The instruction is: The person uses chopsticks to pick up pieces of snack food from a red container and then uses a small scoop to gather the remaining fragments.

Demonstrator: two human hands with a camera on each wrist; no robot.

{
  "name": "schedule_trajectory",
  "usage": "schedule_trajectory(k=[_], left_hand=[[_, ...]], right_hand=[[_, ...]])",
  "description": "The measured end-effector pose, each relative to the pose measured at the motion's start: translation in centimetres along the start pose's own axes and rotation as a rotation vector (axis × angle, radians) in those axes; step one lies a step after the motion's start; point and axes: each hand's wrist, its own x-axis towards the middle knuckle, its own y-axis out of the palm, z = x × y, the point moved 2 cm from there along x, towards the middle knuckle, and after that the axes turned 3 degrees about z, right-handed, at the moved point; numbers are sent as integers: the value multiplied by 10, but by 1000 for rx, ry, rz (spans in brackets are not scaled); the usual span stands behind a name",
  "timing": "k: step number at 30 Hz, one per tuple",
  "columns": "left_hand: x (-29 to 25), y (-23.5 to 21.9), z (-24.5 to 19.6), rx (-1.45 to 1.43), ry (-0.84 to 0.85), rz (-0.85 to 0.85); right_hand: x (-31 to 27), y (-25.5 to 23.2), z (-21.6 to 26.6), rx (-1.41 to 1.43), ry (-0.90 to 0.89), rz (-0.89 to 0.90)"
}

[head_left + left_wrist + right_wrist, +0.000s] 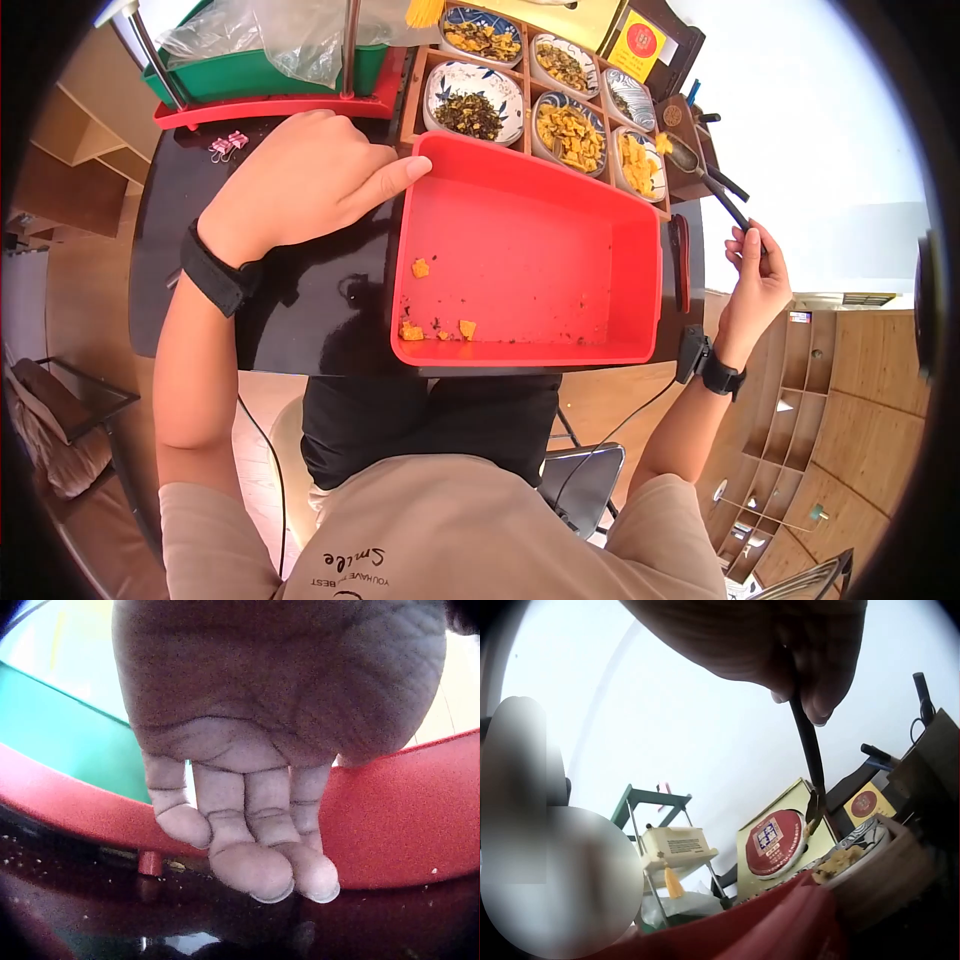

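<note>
My right hand (757, 285) pinches the dark handle of a spoon (725, 200) over the right side of the wooden divided tray (530, 140). At the spoon's metal end is a yellow piece (663, 143). In the right wrist view the spoon (808, 746) points down beside a bowl of yellow bits (840, 862). My left hand (315, 175) has its thumb on the upper left corner of the red plastic bin (530, 230). Its fingers hang loosely bent in the left wrist view. A few yellow pieces (467, 328) and dark crumbs lie inside the bin.
Several patterned bowls (448, 80) of yellow pieces or dark leaf bits fill the tray. At the back left, a green bin (215, 85) with clear plastic stands on a red base (170, 118). Pink clips (228, 146) lie near it on the dark table (290, 330).
</note>
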Motion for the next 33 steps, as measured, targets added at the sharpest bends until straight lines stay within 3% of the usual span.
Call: schedule_trajectory(k=[10, 13, 15, 19, 21, 33], left_hand=[[0, 1, 0, -10, -1, -5], [0, 1, 0, -7, 0, 3], [0, 1, -1, -10, 0, -4], [-1, 1, 0, -7, 13, -17], [0, 1, -1, -7, 11, -21], [-1, 1, 0, 11, 14, -30]], right_hand=[[-13, 8, 11, -320, -238, -40], [-15, 12, 20, -342, -310, 9], [-15, 14, 24, -505, -398, 67], [-16, 15, 30, -471, -349, 14], [-18, 19, 33, -507, -459, 64], [-19, 21, 35, -493, -453, 35]])
